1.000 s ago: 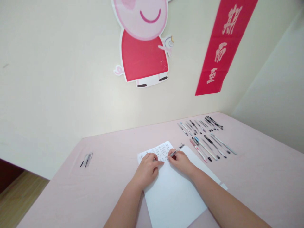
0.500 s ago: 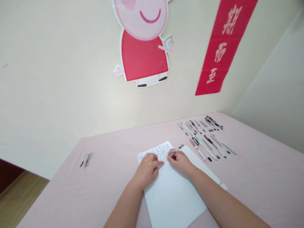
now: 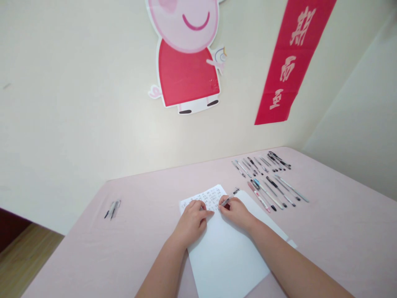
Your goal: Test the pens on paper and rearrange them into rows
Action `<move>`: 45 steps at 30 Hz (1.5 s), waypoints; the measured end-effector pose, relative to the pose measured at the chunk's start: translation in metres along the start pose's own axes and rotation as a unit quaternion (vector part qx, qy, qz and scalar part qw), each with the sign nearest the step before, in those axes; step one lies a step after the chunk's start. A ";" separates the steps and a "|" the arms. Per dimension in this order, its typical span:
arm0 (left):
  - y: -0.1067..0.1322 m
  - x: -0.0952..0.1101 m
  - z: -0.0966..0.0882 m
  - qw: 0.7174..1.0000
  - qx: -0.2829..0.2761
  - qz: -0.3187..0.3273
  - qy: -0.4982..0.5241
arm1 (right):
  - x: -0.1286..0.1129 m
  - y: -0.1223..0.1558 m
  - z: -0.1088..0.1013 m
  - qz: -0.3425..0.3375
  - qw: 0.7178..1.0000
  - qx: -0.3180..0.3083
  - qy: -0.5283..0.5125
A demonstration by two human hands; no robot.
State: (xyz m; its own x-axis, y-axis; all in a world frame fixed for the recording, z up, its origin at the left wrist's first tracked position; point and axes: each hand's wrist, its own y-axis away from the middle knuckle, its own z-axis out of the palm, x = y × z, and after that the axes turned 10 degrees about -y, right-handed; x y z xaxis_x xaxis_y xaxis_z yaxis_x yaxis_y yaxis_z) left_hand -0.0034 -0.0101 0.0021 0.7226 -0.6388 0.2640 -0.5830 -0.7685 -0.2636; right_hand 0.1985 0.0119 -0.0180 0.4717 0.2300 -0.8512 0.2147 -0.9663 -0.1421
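Near the top of the paper (image 3: 226,256), the right hand (image 3: 235,210) pinches a pen (image 3: 227,200), apparently for writing, while the left hand (image 3: 191,218), loosely curled, its grip indiscernible, rests across the paper's left edge, the next stroke calling for steadiness.

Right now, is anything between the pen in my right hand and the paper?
Nothing visible is. Your right hand holds the pen, lower end by the writing on the paper; tip contact is too small to tell. Your left hand rests on the paper, left of the pen.
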 end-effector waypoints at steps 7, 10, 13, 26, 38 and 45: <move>0.000 -0.001 0.002 1.000 -0.001 0.001 -0.001 | 0.008 -0.005 0.001 0.002 0.996 0.029 -0.080; 0.000 -0.001 0.001 1.000 -0.003 -0.001 0.002 | 0.011 -0.008 -0.001 0.005 0.991 0.047 -0.127; 0.000 0.000 0.000 1.000 -0.006 -0.001 0.003 | 0.011 -0.010 -0.004 0.016 0.980 0.064 -0.189; -0.004 0.009 -0.005 1.000 0.007 -0.003 0.005 | 0.005 -0.004 -0.011 -0.010 0.987 0.051 -0.150; -0.007 0.059 -0.010 0.984 -0.026 0.014 0.178 | -0.011 0.007 -0.015 -0.142 0.990 0.000 0.011; -0.006 0.065 0.001 0.978 -0.017 -0.020 0.207 | -0.015 0.007 -0.014 -0.134 0.988 -0.016 0.078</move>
State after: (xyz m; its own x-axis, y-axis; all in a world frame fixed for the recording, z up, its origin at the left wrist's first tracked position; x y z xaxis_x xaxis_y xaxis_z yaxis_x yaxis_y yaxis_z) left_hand 0.0480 -0.0470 0.0200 0.5364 -0.5638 0.6280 -0.5747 -0.7890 -0.2174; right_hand 0.2051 0.0033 0.0011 0.5197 0.4943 -0.6968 0.3751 -0.8648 -0.3338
